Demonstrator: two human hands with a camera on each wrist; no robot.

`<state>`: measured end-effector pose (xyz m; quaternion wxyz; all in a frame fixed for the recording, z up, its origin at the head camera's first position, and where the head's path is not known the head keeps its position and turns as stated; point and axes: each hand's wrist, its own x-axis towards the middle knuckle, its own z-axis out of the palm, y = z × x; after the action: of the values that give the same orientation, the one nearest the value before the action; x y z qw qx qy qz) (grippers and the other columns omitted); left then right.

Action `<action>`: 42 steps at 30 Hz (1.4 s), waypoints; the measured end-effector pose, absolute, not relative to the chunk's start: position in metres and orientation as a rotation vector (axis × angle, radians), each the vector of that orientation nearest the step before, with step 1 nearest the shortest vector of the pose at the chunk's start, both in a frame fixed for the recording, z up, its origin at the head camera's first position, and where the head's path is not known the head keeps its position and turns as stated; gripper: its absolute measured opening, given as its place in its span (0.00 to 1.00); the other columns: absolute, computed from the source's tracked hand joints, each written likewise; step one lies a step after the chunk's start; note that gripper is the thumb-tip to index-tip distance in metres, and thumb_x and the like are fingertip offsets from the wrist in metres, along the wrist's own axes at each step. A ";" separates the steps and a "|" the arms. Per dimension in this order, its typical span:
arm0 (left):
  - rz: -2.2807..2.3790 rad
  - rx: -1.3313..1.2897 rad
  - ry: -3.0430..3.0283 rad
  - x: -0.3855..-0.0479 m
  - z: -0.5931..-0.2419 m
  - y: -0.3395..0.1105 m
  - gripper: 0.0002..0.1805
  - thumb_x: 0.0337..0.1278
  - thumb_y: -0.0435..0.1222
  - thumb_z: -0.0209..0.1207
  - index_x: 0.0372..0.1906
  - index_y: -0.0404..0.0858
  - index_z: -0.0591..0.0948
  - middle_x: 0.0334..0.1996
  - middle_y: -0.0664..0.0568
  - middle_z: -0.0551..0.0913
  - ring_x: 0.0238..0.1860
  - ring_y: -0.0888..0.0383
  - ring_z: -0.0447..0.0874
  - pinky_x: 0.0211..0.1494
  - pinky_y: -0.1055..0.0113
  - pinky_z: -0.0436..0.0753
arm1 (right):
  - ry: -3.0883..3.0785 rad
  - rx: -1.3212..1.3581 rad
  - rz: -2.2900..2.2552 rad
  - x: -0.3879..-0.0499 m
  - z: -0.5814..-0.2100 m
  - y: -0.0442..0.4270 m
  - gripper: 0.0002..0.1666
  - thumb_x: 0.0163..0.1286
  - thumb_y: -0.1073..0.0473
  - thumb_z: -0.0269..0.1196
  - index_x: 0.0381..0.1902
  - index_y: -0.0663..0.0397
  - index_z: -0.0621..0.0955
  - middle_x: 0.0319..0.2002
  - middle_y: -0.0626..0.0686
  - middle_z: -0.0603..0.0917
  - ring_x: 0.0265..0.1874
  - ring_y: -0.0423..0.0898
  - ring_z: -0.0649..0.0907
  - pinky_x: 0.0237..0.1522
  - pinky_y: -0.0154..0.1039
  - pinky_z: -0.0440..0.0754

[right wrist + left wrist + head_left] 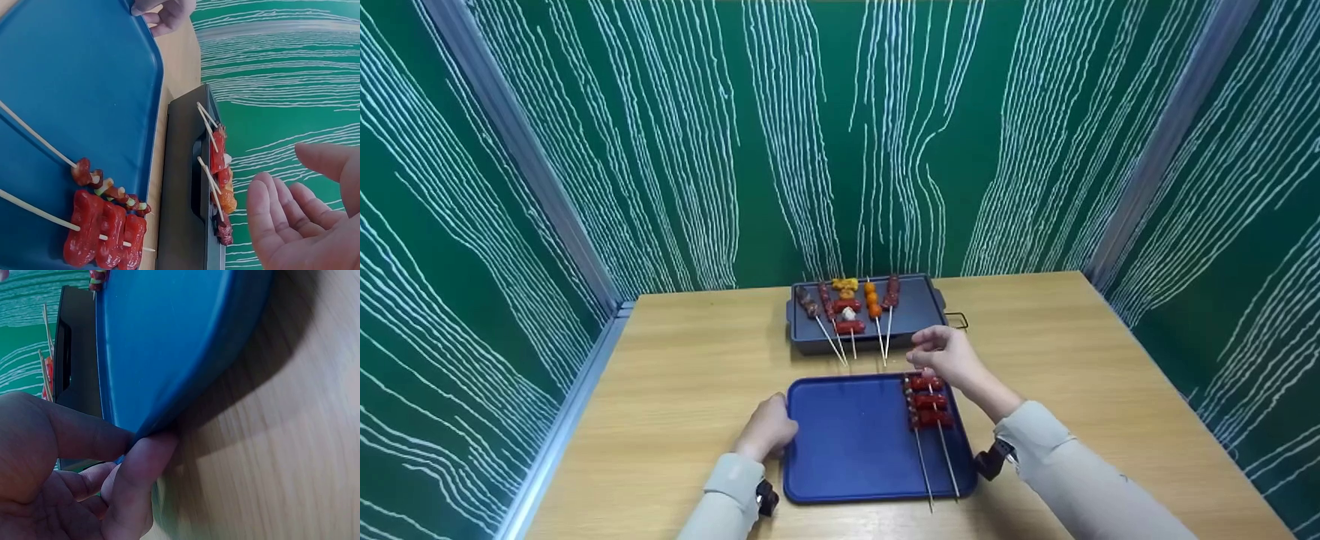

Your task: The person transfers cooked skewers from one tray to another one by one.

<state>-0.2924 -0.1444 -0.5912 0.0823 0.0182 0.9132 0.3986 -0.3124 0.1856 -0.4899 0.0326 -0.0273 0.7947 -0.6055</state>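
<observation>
White-streaked green wall (697, 150) behind wood-grain desk (660, 375); left hand (767, 427) pinches blue tray (847, 442) at left edge; right hand (952, 361), fingers loosely apart, near sausage skewer (932, 402), far-right tray corner.

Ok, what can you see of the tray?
The tray is blue, smooth, slightly glossy, apparently plastic: rectangular, with rounded corners and a low raised rim. It sits face up at the table, nearer the person than the grill. The left hand pinches its left rim; whether that edge is lifted is unclear. Two loaded skewers lie along its right side, sticks reaching the near rim.
</observation>
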 end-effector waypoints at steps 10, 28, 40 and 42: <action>1.171 0.056 2.735 -0.291 -0.590 -0.144 0.11 0.56 0.23 0.52 0.45 0.27 0.76 0.35 0.38 0.80 0.18 0.52 0.78 0.12 0.66 0.78 | 2.355 -0.067 -1.950 -0.326 -0.495 0.188 0.20 0.72 0.69 0.68 0.58 0.72 0.78 0.40 0.53 0.88 0.33 0.38 0.87 0.35 0.33 0.92; 1.183 0.026 2.702 -0.292 -0.587 -0.144 0.13 0.58 0.24 0.51 0.48 0.27 0.77 0.36 0.38 0.80 0.19 0.53 0.78 0.12 0.67 0.75 | 2.132 0.035 -2.151 -0.350 -0.500 0.186 0.27 0.75 0.71 0.64 0.67 0.78 0.72 0.40 0.52 0.87 0.34 0.41 0.90 0.40 0.35 0.94; 1.166 0.029 2.709 -0.292 -0.585 -0.143 0.16 0.58 0.23 0.52 0.51 0.25 0.77 0.39 0.35 0.82 0.18 0.52 0.79 0.12 0.66 0.78 | 2.048 0.138 -2.202 -0.365 -0.514 0.183 0.31 0.75 0.72 0.64 0.71 0.80 0.68 0.41 0.54 0.86 0.35 0.43 0.90 0.41 0.36 0.94; 1.168 0.034 2.710 -0.292 -0.585 -0.143 0.16 0.58 0.23 0.52 0.51 0.25 0.77 0.39 0.35 0.81 0.18 0.53 0.79 0.12 0.66 0.77 | 2.032 0.154 -2.214 -0.367 -0.518 0.182 0.31 0.76 0.72 0.63 0.71 0.80 0.68 0.41 0.53 0.85 0.34 0.42 0.90 0.40 0.35 0.94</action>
<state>-0.2919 -0.1435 -0.5855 0.0952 0.0113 0.9141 0.3940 -0.3673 0.1818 -0.5176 0.0664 0.0510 0.6738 -0.7342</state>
